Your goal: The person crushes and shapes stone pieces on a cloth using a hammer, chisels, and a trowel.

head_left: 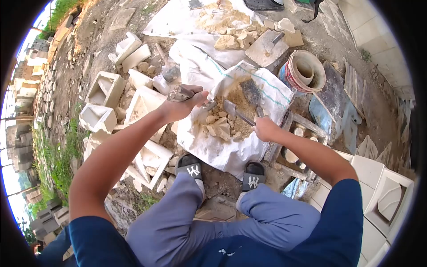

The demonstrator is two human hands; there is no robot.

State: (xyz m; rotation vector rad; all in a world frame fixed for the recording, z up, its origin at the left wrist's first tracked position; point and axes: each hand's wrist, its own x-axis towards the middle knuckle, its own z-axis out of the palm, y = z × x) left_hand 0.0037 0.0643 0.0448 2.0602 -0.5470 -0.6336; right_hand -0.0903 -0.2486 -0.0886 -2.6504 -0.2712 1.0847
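Note:
My left hand [190, 106] is closed above the left side of a rubble pile. A brown, wood-like piece [180, 93] shows at it, and a grey metal end [209, 105] sticks out past the fingers; I cannot tell whether they are one tool. My right hand [265, 129] grips the handle of a short tool whose grey metal head [229, 107] points into the pile. Yellowish sand and broken stone pieces [220, 129] lie between my hands on a white woven sack [213, 153]. A dark flat blade [250, 92] rests on the sand just beyond my right hand.
Broken white blocks [105, 89] crowd the left side. To the right stand a dirty bucket [288, 73] and a wooden crate [278, 153] holding round pieces. A hammer [274, 42] lies on a stone slab [260, 52] farther off. My sandalled feet flank the sack's near edge.

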